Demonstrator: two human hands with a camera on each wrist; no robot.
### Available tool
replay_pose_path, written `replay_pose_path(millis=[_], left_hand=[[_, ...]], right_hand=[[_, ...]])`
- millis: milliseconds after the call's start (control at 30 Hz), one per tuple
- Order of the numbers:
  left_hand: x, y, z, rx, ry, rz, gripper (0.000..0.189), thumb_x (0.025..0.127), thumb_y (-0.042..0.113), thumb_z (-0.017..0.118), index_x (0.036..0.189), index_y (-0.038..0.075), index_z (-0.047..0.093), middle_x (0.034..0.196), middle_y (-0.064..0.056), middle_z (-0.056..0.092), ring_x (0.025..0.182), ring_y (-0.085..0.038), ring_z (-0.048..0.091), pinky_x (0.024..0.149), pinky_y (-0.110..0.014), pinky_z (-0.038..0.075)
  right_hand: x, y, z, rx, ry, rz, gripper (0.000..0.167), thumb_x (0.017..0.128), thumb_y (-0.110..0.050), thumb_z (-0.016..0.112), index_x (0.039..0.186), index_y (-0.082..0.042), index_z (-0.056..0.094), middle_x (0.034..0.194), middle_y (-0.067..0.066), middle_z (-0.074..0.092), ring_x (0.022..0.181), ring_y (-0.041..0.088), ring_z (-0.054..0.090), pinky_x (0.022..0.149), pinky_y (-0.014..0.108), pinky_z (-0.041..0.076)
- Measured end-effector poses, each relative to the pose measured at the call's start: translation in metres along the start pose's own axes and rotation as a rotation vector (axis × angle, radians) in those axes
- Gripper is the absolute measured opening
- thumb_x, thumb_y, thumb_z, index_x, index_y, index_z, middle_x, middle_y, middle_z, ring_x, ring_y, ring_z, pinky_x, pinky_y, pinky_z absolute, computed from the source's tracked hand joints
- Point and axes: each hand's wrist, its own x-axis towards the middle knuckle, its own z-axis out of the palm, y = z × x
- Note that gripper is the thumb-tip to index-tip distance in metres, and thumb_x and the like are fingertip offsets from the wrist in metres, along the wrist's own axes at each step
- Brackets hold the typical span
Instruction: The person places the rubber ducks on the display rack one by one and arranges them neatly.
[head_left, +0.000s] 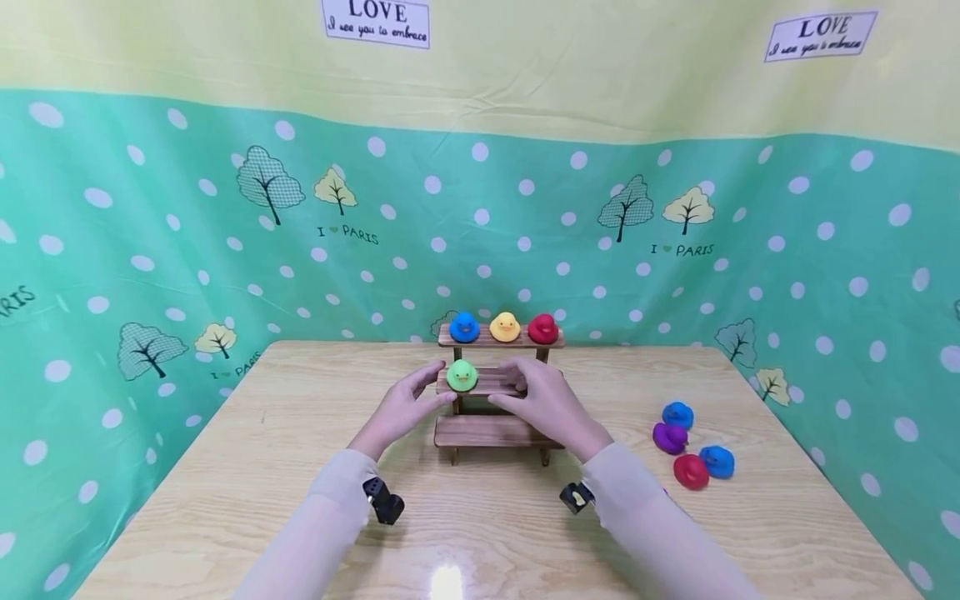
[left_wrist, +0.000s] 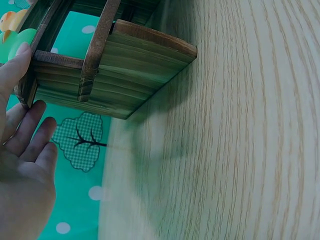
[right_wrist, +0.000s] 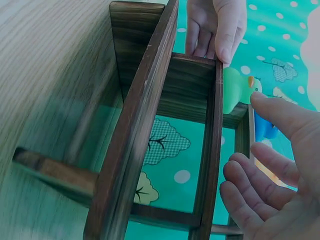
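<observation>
A three-tier wooden stand (head_left: 491,431) stands on the table, with a light green rubber duck (head_left: 462,377) at the left of its middle shelf (head_left: 491,382). Beside that shelf's left end is my left hand (head_left: 405,404), its thumb at the front edge near the duck and its fingers extended at the end. Over the right part of the same shelf, my right hand (head_left: 546,400) has loosely bent fingers and nothing in its grasp. In the right wrist view, the thumb of the right hand (right_wrist: 280,185) overlaps the area just beside the green duck (right_wrist: 234,90).
On the top shelf sit a blue duck (head_left: 464,327), a yellow duck (head_left: 506,327) and a red duck (head_left: 543,329). Several more ducks, including a purple one (head_left: 670,437) and a red one (head_left: 691,472), lie on the table (head_left: 300,467) at right. A patterned curtain (head_left: 480,200) hangs behind.
</observation>
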Motion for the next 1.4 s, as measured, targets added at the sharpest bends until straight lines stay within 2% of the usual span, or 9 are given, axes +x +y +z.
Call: replay_pose_path(millis=[100, 333, 467, 667, 833, 1100, 1400], left_hand=[[0.0, 0.0, 0.0, -0.007, 0.0, -0.002, 0.065, 0.096, 0.017, 0.071, 0.15, -0.005, 0.04, 0.153, -0.023, 0.041, 0.143, -0.038, 0.034, 0.119, -0.047, 0.026], [0.018, -0.041, 0.001, 0.009, 0.011, -0.007, 0.071, 0.092, 0.033, 0.075, 0.151, 0.007, 0.044, 0.152, -0.014, 0.045, 0.143, -0.031, 0.037, 0.119, -0.041, 0.028], [0.018, -0.042, 0.001, 0.017, 0.013, -0.02, 0.071, 0.091, 0.037, 0.075, 0.15, 0.01, 0.046, 0.152, -0.009, 0.046, 0.143, -0.027, 0.038, 0.119, -0.038, 0.029], [0.018, -0.045, 0.002, 0.012, 0.01, 0.007, 0.071, 0.092, 0.034, 0.075, 0.15, 0.007, 0.046, 0.152, -0.012, 0.046, 0.142, -0.031, 0.038, 0.119, -0.041, 0.028], [0.019, -0.046, 0.001, 0.006, 0.011, 0.007, 0.07, 0.092, 0.034, 0.075, 0.15, 0.006, 0.046, 0.151, -0.012, 0.046, 0.142, -0.031, 0.038, 0.119, -0.041, 0.028], [0.019, -0.044, 0.001, 0.003, 0.008, 0.006, 0.067, 0.094, 0.032, 0.074, 0.15, 0.006, 0.046, 0.152, -0.013, 0.045, 0.143, -0.032, 0.036, 0.119, -0.041, 0.027], [0.022, -0.042, 0.002, 0.011, 0.005, 0.017, 0.066, 0.096, 0.018, 0.071, 0.15, -0.005, 0.04, 0.153, -0.021, 0.04, 0.143, -0.039, 0.033, 0.12, -0.046, 0.023]], right_hand=[[-0.005, 0.003, -0.005, -0.004, -0.001, 0.009, 0.046, 0.086, -0.03, 0.082, 0.124, -0.008, 0.066, 0.109, 0.006, 0.069, 0.094, 0.016, 0.063, 0.084, 0.035, 0.056], [-0.02, 0.016, -0.017, -0.038, -0.022, 0.047, 0.043, 0.087, -0.032, 0.081, 0.122, -0.01, 0.067, 0.108, 0.004, 0.068, 0.093, 0.02, 0.063, 0.082, 0.035, 0.055], [-0.031, 0.025, -0.026, -0.029, -0.021, 0.08, 0.042, 0.088, -0.033, 0.08, 0.122, -0.011, 0.067, 0.111, 0.003, 0.068, 0.096, 0.021, 0.063, 0.083, 0.037, 0.056], [-0.045, 0.038, -0.037, -0.032, -0.013, 0.092, 0.043, 0.089, -0.037, 0.078, 0.121, -0.011, 0.066, 0.116, 0.003, 0.067, 0.097, 0.024, 0.066, 0.08, 0.037, 0.059], [-0.055, 0.047, -0.045, -0.064, -0.021, 0.092, 0.043, 0.088, -0.035, 0.079, 0.121, -0.01, 0.065, 0.11, 0.006, 0.068, 0.095, 0.023, 0.066, 0.079, 0.038, 0.059], [-0.075, 0.067, -0.059, -0.098, -0.037, 0.135, 0.037, 0.089, -0.031, 0.079, 0.118, -0.009, 0.068, 0.106, 0.003, 0.069, 0.091, 0.02, 0.065, 0.078, 0.04, 0.059], [-0.101, 0.081, -0.074, -0.115, -0.098, 0.214, 0.042, 0.09, -0.04, 0.077, 0.117, -0.009, 0.068, 0.106, 0.007, 0.07, 0.092, 0.024, 0.066, 0.075, 0.038, 0.058]])
